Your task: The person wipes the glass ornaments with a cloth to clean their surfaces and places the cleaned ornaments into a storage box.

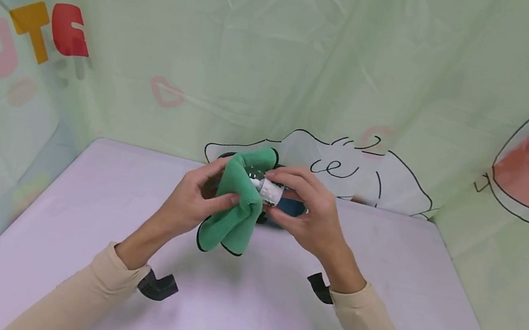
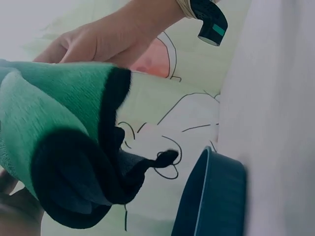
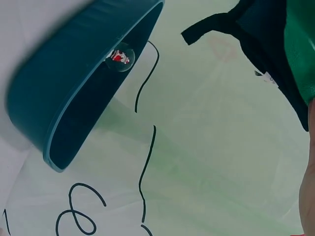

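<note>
In the head view my left hand (image 1: 190, 196) grips a green cloth (image 1: 234, 216) with black edging, thumb on its near face. The cloth wraps the glass dome of a small snow globe, and its silvery-white base (image 1: 270, 192) sticks out to the right. My right hand (image 1: 311, 212) pinches that base between thumb and fingers. In the left wrist view the cloth (image 2: 54, 98) hides most of the globe and much of the left hand (image 2: 22, 211). Both hands are raised above the table.
A dark blue bin (image 3: 54, 73) stands on the table behind the hands. Inside it the right wrist view shows another snow globe (image 3: 120, 57) with a red and white figure. The lilac tabletop (image 1: 248, 315) ends at a pale green printed curtain (image 1: 185, 45).
</note>
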Action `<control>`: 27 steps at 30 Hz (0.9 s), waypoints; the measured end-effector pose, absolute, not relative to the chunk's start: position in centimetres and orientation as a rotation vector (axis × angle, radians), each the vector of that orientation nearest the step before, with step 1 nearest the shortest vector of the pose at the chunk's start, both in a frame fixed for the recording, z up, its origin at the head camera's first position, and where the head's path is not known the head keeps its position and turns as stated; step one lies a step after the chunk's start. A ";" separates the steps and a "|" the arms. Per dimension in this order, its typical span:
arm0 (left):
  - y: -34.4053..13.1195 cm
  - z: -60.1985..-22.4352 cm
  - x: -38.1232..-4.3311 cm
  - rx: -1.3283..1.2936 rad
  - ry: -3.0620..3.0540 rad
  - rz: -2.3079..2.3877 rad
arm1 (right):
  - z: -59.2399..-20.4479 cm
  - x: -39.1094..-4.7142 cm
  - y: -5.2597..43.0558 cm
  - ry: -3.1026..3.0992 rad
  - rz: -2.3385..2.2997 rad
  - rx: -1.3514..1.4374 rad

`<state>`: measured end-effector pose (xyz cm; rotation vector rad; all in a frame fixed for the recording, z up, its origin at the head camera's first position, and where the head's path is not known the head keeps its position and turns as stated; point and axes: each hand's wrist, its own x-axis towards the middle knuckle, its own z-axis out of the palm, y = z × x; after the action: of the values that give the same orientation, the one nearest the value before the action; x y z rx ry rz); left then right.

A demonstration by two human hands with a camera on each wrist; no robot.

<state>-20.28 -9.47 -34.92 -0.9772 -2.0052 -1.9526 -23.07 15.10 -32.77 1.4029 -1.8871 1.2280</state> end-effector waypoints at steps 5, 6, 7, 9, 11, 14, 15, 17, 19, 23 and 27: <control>-9.5 -35.0 -20.3 -1.021 -1.979 -1.962 | -32.7 -23.0 15.2 -1.904 1.240 1.401; -9.6 -35.0 -20.4 -1.025 -1.976 -1.960 | -32.6 -23.0 15.2 -1.916 1.245 1.397; -9.6 -35.0 -20.4 -1.031 -1.973 -1.955 | -32.6 -22.9 15.2 -1.931 1.251 1.392; -9.7 -35.0 -20.4 -1.045 -1.963 -1.943 | -32.5 -22.9 15.2 -1.956 1.264 1.386; -9.7 -35.0 -20.5 -1.062 -1.955 -1.924 | -32.4 -22.8 15.2 -1.981 1.286 1.378; -9.7 -35.0 -20.6 -1.087 -1.945 -1.895 | -32.4 -22.8 15.3 -2.009 1.315 1.372; -9.7 -35.0 -20.6 -1.091 -1.947 -1.885 | -32.4 -22.8 15.3 -2.020 1.323 1.367; -9.7 -34.9 -20.5 -1.097 -1.954 -1.864 | -32.3 -22.8 15.3 -2.040 1.328 1.359; -9.7 -34.9 -20.5 -1.100 -1.958 -1.847 | -32.2 -22.7 15.2 -2.058 1.331 1.353; -9.8 -34.7 -20.5 -1.104 -1.957 -1.826 | -32.0 -22.7 15.1 -2.101 1.334 1.338; -9.8 -34.6 -20.5 -1.110 -1.952 -1.812 | -31.7 -22.5 15.0 -2.168 1.365 1.300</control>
<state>-20.47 -9.81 -34.58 -1.1098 -1.9522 -1.8116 -22.54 15.04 -31.72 1.3001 -2.1682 1.3651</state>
